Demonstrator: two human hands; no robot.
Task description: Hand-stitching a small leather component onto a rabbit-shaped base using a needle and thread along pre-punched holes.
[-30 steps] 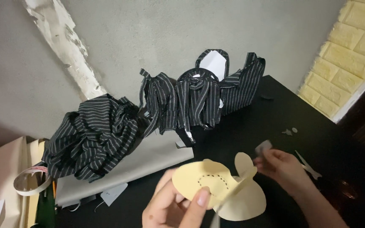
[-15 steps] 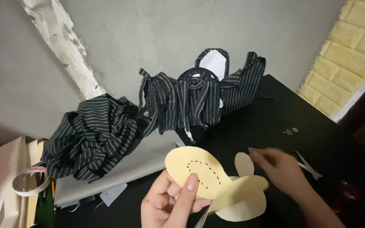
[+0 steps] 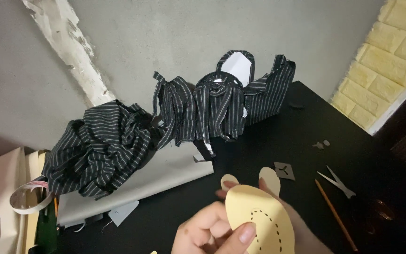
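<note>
My left hand (image 3: pixel 207 233) is at the bottom centre and grips a pale yellow paper pattern (image 3: pixel 259 216) with my thumb pressed on its front. The pattern is rounded, has a dashed black line drawn on it and two small ear-like tabs at its top. My right hand (image 3: pixel 304 233) sits behind the pattern and is mostly hidden by it. Only its edge and some fingertips show, so its grip cannot be made out. A small grey cut-out (image 3: pixel 284 170) lies on the black table (image 3: pixel 306 127) just beyond the pattern.
Small scissors (image 3: pixel 337 182) and a pencil (image 3: pixel 334 214) lie to the right. Crumpled black striped fabric (image 3: pixel 99 148) and more striped pieces (image 3: pixel 212 108) are piled at the back, over a grey sheet (image 3: pixel 165 174). A tape measure (image 3: pixel 27 200) lies far left.
My right hand put the small grey cut-out down on the table and moved in behind the yellow pattern. The pattern now stands more upright, with its tabs at the top.
</note>
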